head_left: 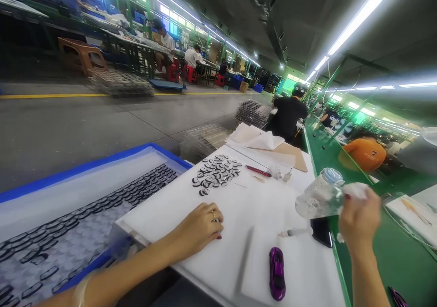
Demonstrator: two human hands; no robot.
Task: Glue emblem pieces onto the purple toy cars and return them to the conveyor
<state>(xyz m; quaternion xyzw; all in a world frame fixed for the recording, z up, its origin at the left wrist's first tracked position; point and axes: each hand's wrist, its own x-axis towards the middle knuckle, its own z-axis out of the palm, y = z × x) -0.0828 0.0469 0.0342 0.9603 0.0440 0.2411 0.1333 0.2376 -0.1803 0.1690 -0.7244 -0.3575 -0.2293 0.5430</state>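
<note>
My left hand (201, 227) rests on the white foam-covered table (235, 252), fingers curled inward; whether they hold anything is hidden. At the right, my right hand (360, 216) is closed round the neck end of a clear bottle (317, 202), which is tilted nearly flat and blurred by motion. Something white, perhaps tissue, shows at the same fingers. Behind that bottle stands a pale cup with a blue lid (331, 176). A purple toy car (277, 274) lies between my hands. Above it is a syringe-like tube (295, 232), with a dark phone (321, 232) beside it.
Many small dark-edged clear pieces (218, 173) lie on the table near a red pen (258, 171). A blue-rimmed tray (150, 148) with rows of similar pieces is at left. A green conveyor (392, 234) runs along the right. A person in black (288, 116) sits ahead.
</note>
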